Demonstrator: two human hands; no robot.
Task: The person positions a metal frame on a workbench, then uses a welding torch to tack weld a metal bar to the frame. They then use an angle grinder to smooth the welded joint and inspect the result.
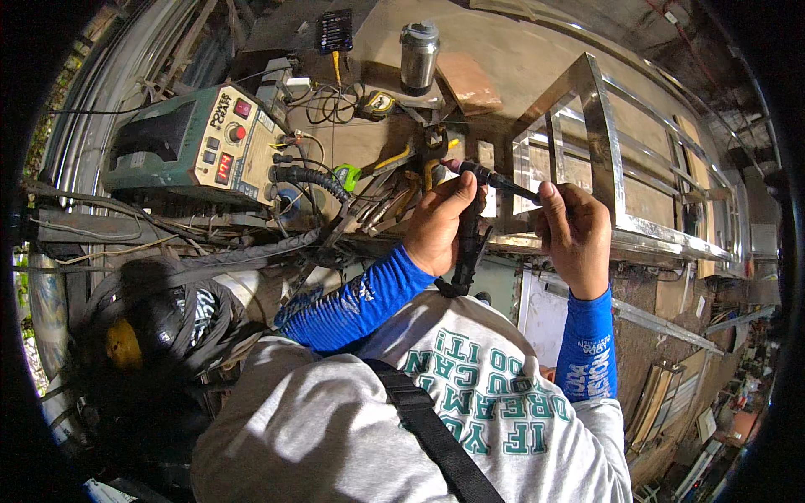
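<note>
The left hand (440, 222) fingers wrap the torch (474, 210). The right hand (577, 226) fingers pinch its tip, at 3 o'clock from the left hand. The tip could slip and hit the shiny metal frame (604, 142).

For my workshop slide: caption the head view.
Left hand grips a welding torch; right hand steadies its tip beside a polished steel frame.

Counting here: one welding machine (189, 142), one steel flask (418, 55), one tape measure (379, 104), one torch (471, 226), two hands (443, 222) (577, 230).
</note>
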